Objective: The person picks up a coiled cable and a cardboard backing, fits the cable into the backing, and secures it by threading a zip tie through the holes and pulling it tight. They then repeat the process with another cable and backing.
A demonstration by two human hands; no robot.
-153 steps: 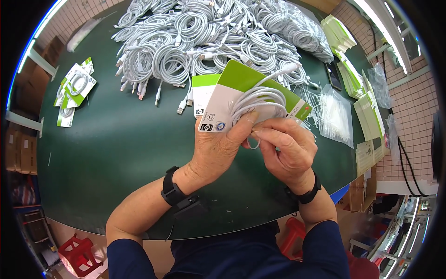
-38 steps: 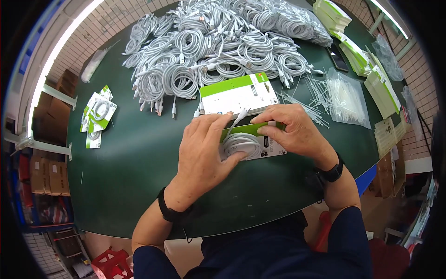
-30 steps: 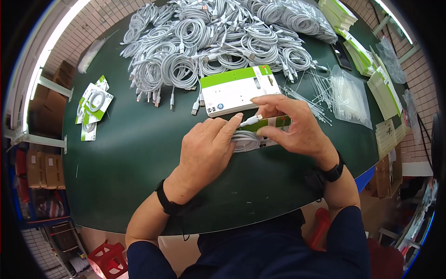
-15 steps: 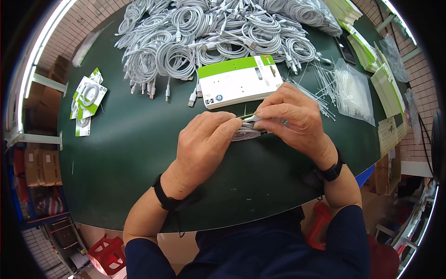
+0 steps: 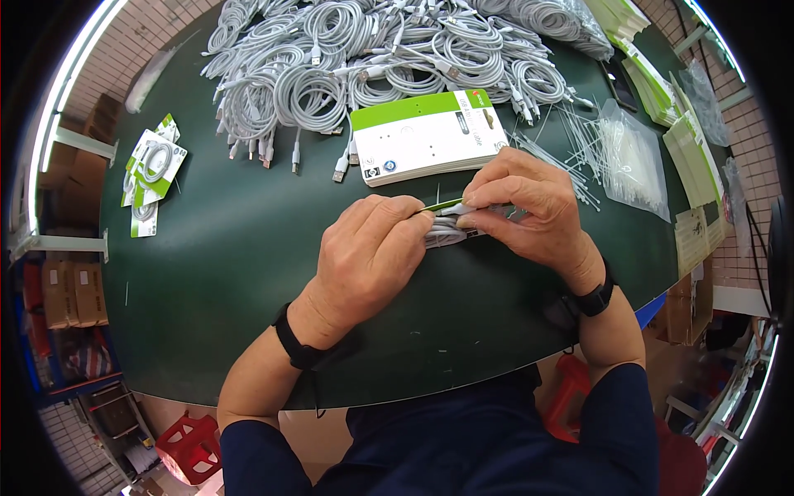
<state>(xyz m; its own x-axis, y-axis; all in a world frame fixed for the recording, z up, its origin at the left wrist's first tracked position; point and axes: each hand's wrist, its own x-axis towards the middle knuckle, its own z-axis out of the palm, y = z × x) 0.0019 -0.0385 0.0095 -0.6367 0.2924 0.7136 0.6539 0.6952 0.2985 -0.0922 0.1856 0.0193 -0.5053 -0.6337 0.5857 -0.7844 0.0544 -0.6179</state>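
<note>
Between my two hands, above the near part of the green table, is a coiled white cable (image 5: pixel 447 235) against a backing card (image 5: pixel 442 206), seen almost edge-on with its green top. My left hand (image 5: pixel 368 252) is closed on the card and coil at their left side. At the right, my right hand (image 5: pixel 533 202) pinches the cable's white end between thumb and fingers. A thin tie end pokes up just behind the card. My fingers hide much of the coil. Just beyond lies a stack of white and green backing cards (image 5: pixel 422 142).
A large heap of coiled white cables (image 5: pixel 310 99) covers the far side. Loose white cable ties (image 5: pixel 571 165) lie beside a clear bag of ties (image 5: pixel 633 165). More cards (image 5: pixel 693 157) are stacked far right. Carded cables (image 5: pixel 153 169) lie at left. A red stool (image 5: pixel 188 446) stands below.
Both hands keep their hold on the card and cable, shifting only slightly. A little more of the green card edge and the coil shows between them.
</note>
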